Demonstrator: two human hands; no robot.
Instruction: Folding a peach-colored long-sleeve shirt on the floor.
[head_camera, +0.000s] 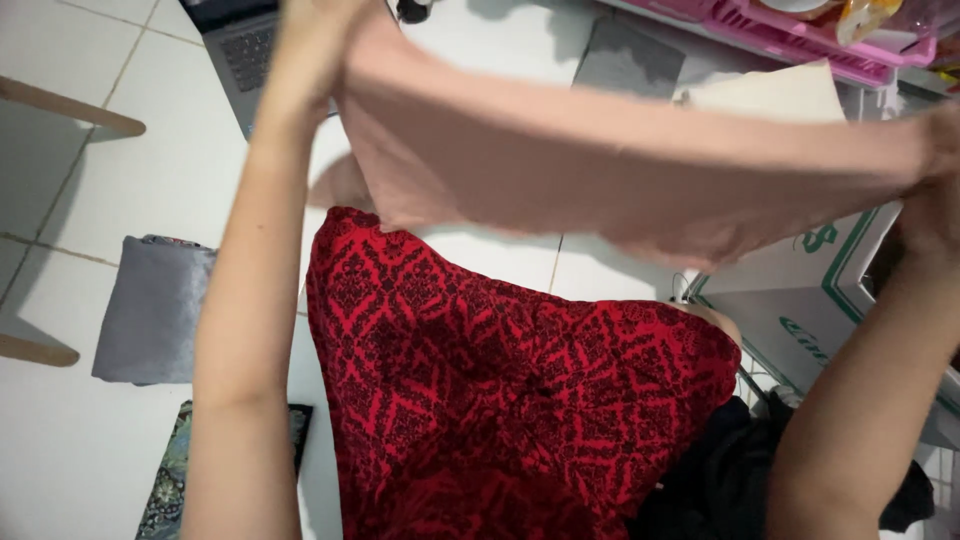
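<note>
A pale pink cloth (600, 160) is stretched out in the air between both my hands. My left hand (310, 40) grips its left end near the top of the view, arm raised. Its right end is held by my right hand (935, 190) at the right edge. Below the cloth lies my lap, covered by a red garment with a black pattern (500, 380).
A folded grey cloth (150, 310) lies on the white tiled floor (80, 460) at left, with a dark patterned cloth (170, 480) below it. A laptop (240, 50) sits at the top. A pink basket (800, 35) and a white box (800, 300) are at right, black fabric (720, 480) bottom right.
</note>
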